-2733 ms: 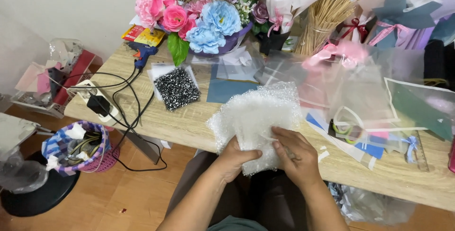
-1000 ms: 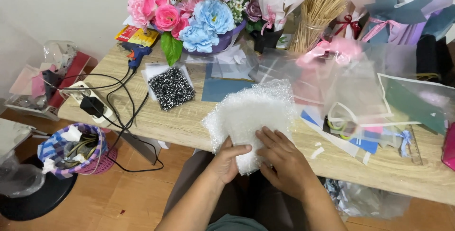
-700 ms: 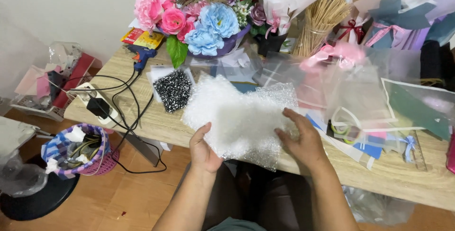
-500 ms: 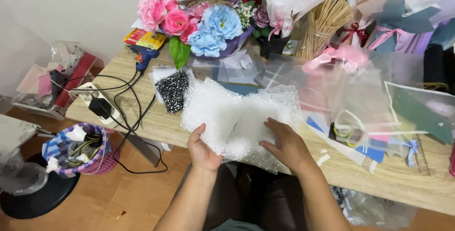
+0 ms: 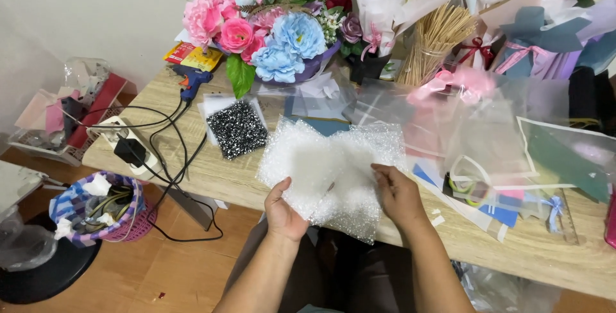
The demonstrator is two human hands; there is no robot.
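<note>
Florist's craft bench: bouquets [image 5: 269, 30], wrapping paper [image 5: 545, 37].

A wooden table [image 5: 221, 172] spans the frame's middle, carrying a bouquet [image 5: 269, 30], sequin square [image 5: 237, 130], glue gun [image 5: 191, 82] and sticks [image 5: 436, 40].

Desk [image 5: 212, 172] is looking pretty packed. A bouquet [image 5: 269, 30] of pink and blue flowers is sitting at the back, with a bundle of sticks [image 5: 436, 40] standing just right of it. A glue gun [image 5: 190, 82] is lying near the left corner, its cable trailing to a power strip [image 5: 125, 146] hanging at the edge. A glittery black sheet [image 5: 237, 132] is lying beside the cables. A bin [image 5: 96, 207] is sitting on the floor below.
</note>
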